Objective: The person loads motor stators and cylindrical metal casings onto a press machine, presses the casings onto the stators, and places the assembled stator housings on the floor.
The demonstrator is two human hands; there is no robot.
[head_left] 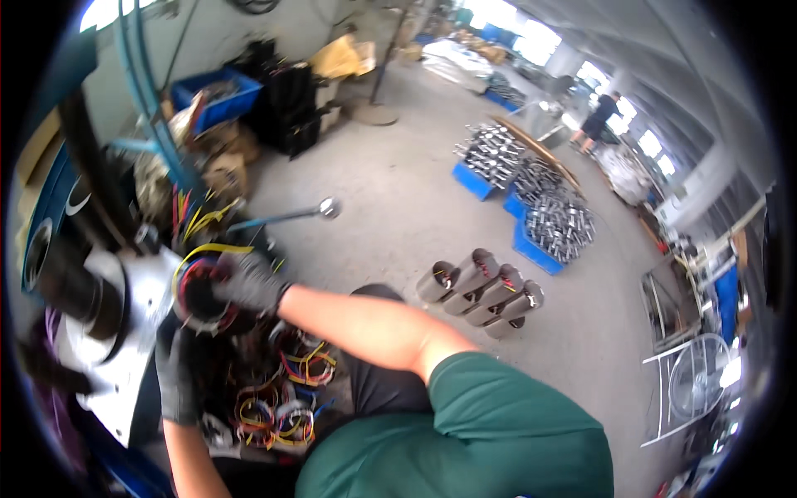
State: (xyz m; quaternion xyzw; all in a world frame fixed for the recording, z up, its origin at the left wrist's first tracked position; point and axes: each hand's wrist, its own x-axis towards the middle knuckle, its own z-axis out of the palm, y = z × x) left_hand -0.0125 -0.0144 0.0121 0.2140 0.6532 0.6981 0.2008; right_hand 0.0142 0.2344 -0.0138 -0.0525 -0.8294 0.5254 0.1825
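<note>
In front of me at the left is a round motor stator (pixel 203 309), dark inside, with red and yellow wires around its rim. My right hand (pixel 253 284), in a grey glove, is closed on its right side, fingers reaching over the rim. My left hand (pixel 176 378), also gloved, is against its lower left side, its fingers partly hidden. Just left of them is a machine's metal plate (pixel 137 398) with a dark upright cylinder (pixel 79 290) on it. More wound wire coils (pixel 278 411) with yellow, red and blue leads lie below my right forearm.
Grey metal cylinders (pixel 480 290) stand grouped on the floor to my right. Farther off, blue crates (pixel 535 253) hold heaped metal parts. A blue bin (pixel 217 104) sits by the wall. At the right lies a round fan (pixel 699 378); a person (pixel 598 120) stands far back.
</note>
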